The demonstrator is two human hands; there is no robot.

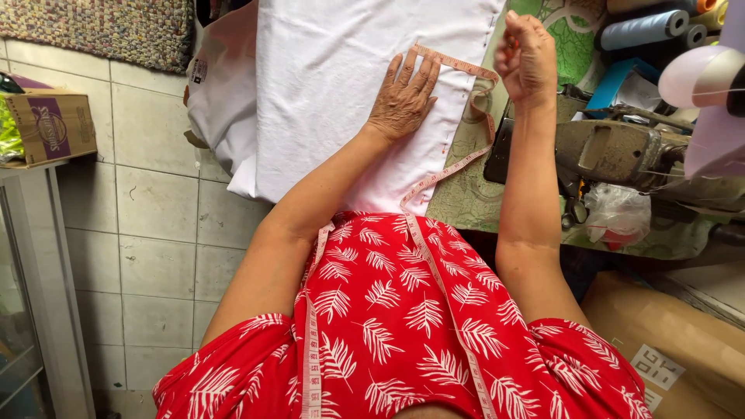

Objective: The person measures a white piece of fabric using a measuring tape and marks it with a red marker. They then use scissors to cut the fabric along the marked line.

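On the table (466, 203), the left hand (402, 97) lies spread flat on the white fabric (326, 77), best pressed firmly, while the right hand (528, 58) pinches the measuring tape (458, 66) taut along the pinned edge

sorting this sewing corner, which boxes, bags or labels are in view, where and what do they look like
Cardboard box: far left on a shelf, brown with a purple printed panel.
Large carton: lower right under the table, brown, with a white label.
Plastic bag: by the sewing machine, clear, crumpled.
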